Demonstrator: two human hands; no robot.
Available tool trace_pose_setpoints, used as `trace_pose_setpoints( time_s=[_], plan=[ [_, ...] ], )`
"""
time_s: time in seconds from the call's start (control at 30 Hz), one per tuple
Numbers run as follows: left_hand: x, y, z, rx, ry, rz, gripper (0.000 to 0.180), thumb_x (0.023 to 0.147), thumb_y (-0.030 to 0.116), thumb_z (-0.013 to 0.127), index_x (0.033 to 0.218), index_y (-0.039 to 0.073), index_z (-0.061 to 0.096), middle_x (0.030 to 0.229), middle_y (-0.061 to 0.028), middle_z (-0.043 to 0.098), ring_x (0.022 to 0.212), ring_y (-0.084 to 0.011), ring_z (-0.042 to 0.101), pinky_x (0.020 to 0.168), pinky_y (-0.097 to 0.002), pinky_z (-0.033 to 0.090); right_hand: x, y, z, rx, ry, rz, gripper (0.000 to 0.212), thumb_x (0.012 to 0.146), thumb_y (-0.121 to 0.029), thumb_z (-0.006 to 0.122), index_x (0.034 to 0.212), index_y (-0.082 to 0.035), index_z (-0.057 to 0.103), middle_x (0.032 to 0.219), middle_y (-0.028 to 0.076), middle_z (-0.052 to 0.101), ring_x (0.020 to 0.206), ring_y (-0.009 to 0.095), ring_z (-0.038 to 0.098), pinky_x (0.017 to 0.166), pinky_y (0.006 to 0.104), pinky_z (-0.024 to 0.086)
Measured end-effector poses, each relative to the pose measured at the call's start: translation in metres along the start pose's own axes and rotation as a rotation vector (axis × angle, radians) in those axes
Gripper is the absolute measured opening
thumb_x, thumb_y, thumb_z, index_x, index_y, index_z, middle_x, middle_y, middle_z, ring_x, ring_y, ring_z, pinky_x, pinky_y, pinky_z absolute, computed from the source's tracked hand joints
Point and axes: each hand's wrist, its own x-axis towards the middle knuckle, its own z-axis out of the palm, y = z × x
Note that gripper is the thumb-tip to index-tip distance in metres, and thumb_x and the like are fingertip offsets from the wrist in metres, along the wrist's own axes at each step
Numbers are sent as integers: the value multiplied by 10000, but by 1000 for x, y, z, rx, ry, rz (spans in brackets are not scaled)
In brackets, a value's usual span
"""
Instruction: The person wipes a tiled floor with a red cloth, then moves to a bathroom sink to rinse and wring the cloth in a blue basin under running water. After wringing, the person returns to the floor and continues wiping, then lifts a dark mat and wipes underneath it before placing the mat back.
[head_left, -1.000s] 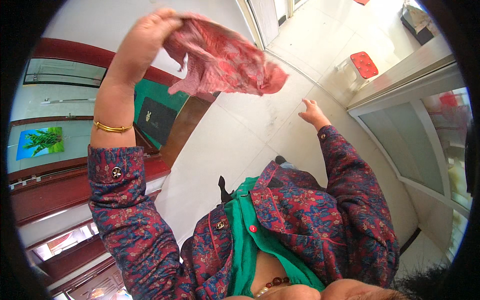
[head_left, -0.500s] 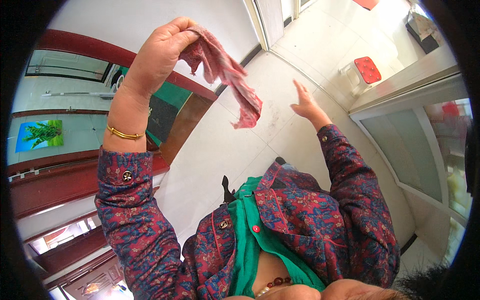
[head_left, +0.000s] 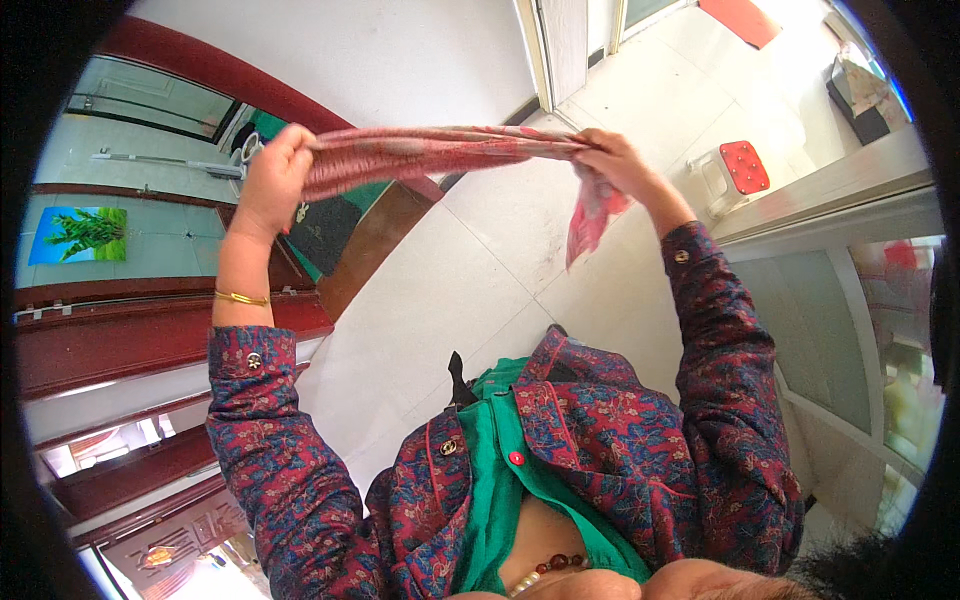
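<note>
Floor [head_left: 470,270]: pale glossy square tiles, thin dark joints, smudged near the middle. Right side: white-framed panel [head_left: 820,325] of frosted glass, smooth, edges bowed by the lens. Left side: dark red glossy woodwork [head_left: 150,345], long straight members. Person's jacket [head_left: 620,450]: woven-looking floral, red and blue, cuffs buttoned. Under it, green shirt [head_left: 490,440], soft and creased, open at the neck. Upper right, well apart from the hands: stool [head_left: 743,168], red tufted seat, pale legs.

Cloth [head_left: 430,155]: thin, patterned red-pink, finely ribbed toward the left end. It's in the air above the floor, strung hand to hand as a near-level band, wider at left, narrowing to a bunched rope at right; loose crumpled tail hangs below that grip.

Left hand [head_left: 277,180]: fingers folded closed on the wide end. Right hand [head_left: 622,166]: fingers curled tight round the bunched part. Left wrist: slim gold-coloured bangle [head_left: 242,298]. Smallest: round red shirt button [head_left: 516,458].
</note>
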Motion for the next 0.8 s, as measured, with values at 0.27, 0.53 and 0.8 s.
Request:
trace_pose_setpoints(
  time_s=[0.27,0.53,0.8],
  plan=[
    [-81,-39,98,-39,-247,-137,289,834,42,547,1123,23,547,1147,-147,527,952,-276,571,877,-353,468,1,-10,-19,-705,-118,-259,237,733,-75,637,945,28,645,1067,127,631,1002,199,576,875,303,467],
    [-118,-32,123,-339,-252,-284,311,861,113,584,1159,31,546,1137,-148,534,973,-217,574,849,-329,489,0,20,-24,-367,-136,220,343,824,-88,566,1136,51,592,1096,91,610,1002,167,567,886,286,439],
    [-113,4,210,-345,-171,-50,821,748,105,707,1425,-17,256,1431,-216,332,1369,-335,275,1137,-397,217,-50,-25,40,288,-149,310,409,849,-43,513,1239,78,512,1072,108,630,968,163,582,873,280,447]
  ],
)
